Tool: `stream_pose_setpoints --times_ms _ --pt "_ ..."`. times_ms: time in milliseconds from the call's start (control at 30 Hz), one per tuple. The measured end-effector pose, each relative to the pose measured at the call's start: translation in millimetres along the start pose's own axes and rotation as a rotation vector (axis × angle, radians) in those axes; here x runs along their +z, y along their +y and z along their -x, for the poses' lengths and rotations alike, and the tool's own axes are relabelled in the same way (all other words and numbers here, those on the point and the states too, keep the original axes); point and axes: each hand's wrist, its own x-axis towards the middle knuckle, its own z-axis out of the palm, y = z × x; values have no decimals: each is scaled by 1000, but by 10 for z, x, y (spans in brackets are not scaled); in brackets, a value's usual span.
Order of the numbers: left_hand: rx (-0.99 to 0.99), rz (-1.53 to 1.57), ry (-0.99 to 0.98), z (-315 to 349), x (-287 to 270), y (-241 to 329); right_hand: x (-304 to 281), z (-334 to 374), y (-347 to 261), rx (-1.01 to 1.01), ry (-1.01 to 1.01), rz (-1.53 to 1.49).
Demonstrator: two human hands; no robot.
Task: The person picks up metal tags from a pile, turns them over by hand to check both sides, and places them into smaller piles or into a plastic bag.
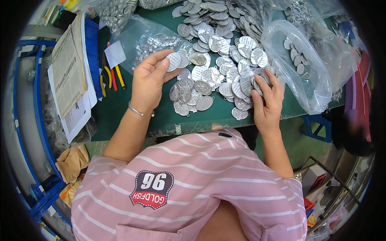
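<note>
My left hand (pixel 150 74) pinches an oval silver medal (pixel 173 61) between thumb and fingers, its engraved face turned up. My right hand (pixel 268 100) is closed round a few medals (pixel 258 85) at the right side of the pile. Between the hands, many oval metal medals (pixel 209 75), each with a small ring at one end, lie spread over the green tabletop (pixel 161 120). A smaller cluster of medals (pixel 189 95) rests just right of my left wrist. Farther back the medals heap up.
A plastic bag of small metal pieces (pixel 155 46) lies behind my left hand. To the right is a clear bag (pixel 309 88) with several medals. Pliers (pixel 105 78), a red-handled tool (pixel 113 79) and a clipboard of papers (pixel 68 68) are at the left. A blue stool (pixel 317 126) stands right.
</note>
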Motion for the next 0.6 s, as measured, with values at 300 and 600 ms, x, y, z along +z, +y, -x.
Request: stream_pose_setpoints --times_ms 300,600 --pt "256 -625 -64 -2 -34 -12 -93 -61 -24 447 169 -538" --pt "-64 -59 -23 37 96 22 -123 -118 -33 835 97 -1363"
